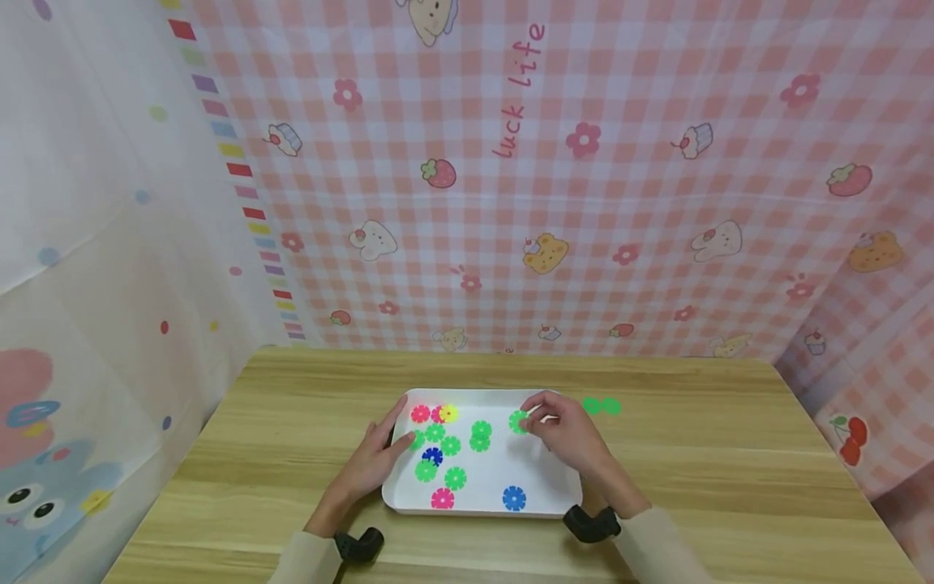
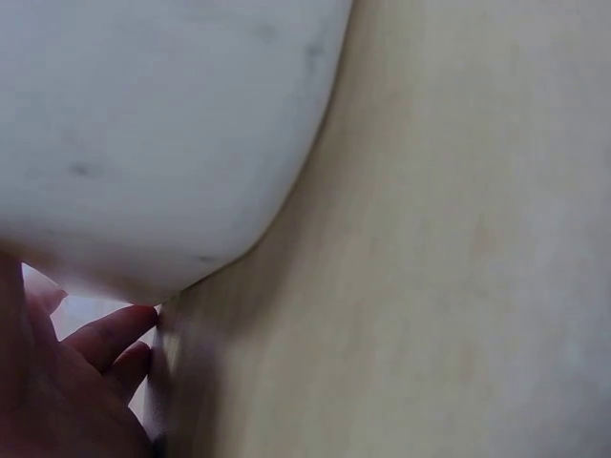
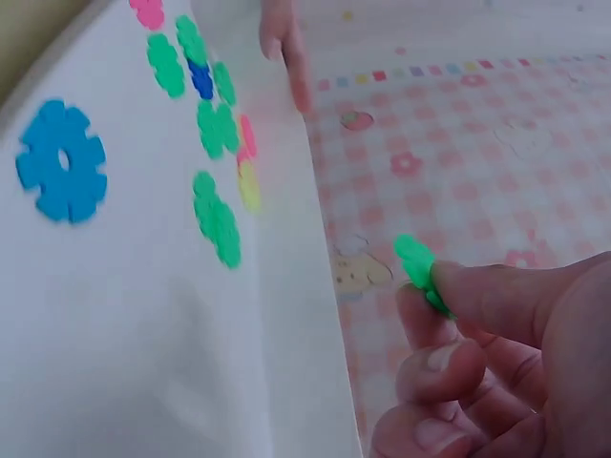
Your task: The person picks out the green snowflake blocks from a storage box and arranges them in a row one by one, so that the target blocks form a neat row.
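Note:
Between thumb and fingertips, my right hand (image 1: pixel 562 430) pinches a green notched snowflake disc (image 3: pixel 413 260), held above the right half of a white tray (image 1: pixel 489 491). My left hand (image 1: pixel 370 460) holds the tray's left side, thumb over the rim and fingers along the outside; the left wrist view shows these fingers (image 2: pixel 113 334) against the tray's edge. Inside the tray lie several green discs (image 1: pixel 456 478), pink discs (image 1: pixel 442 498), a yellow disc (image 1: pixel 448 414) and a dark blue disc (image 1: pixel 432 456). A lighter blue disc (image 1: pixel 514 498) lies apart near the front right.
Two green discs (image 1: pixel 611 406) lie on the wooden table (image 1: pixel 693 462) to the right of the tray. A pink checked cloth (image 1: pixel 511 195) hangs behind the table, and a pale patterned cloth (image 1: pixel 109 243) hangs at the left. Black wrist mounts (image 1: pixel 591 525) sit at both wrists.

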`<state>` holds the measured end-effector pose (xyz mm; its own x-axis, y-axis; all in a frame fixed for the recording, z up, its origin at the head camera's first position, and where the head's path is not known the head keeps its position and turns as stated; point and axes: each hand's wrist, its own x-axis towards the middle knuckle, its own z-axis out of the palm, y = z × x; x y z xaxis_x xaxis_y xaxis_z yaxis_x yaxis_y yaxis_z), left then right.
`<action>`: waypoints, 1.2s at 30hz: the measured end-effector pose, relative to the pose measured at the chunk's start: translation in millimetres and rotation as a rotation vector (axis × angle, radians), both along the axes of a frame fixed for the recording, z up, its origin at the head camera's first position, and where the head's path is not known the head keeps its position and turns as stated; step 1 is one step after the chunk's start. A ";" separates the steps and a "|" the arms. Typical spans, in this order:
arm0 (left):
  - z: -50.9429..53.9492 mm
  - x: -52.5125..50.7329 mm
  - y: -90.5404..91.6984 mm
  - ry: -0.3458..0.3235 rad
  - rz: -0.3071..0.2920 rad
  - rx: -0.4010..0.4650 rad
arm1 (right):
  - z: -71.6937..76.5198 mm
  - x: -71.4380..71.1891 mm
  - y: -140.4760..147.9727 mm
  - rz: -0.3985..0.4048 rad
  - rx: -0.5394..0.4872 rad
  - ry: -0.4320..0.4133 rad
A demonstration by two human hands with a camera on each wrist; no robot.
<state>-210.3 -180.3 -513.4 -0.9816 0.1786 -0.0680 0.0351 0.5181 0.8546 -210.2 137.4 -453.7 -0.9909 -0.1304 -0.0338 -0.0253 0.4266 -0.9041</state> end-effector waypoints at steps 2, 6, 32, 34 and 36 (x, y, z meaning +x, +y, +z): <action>0.6 0.0 -0.1 -0.002 -0.001 -0.008 | 1.5 -1.2 9.4 -0.036 -0.013 -0.017; 1.6 -0.7 -0.3 0.003 -0.004 -0.007 | -0.7 -5.9 30.9 -0.089 -0.026 -0.007; -3.2 -1.0 0.4 0.018 0.006 0.002 | -21.5 -28.4 128.1 -0.252 -0.011 0.019; -2.8 -1.1 0.6 0.020 0.005 0.004 | -23.5 -31.3 133.1 -0.269 -0.014 0.012; -2.5 -1.1 0.6 0.021 0.004 0.004 | -26.6 -34.3 137.6 -0.290 -0.016 0.002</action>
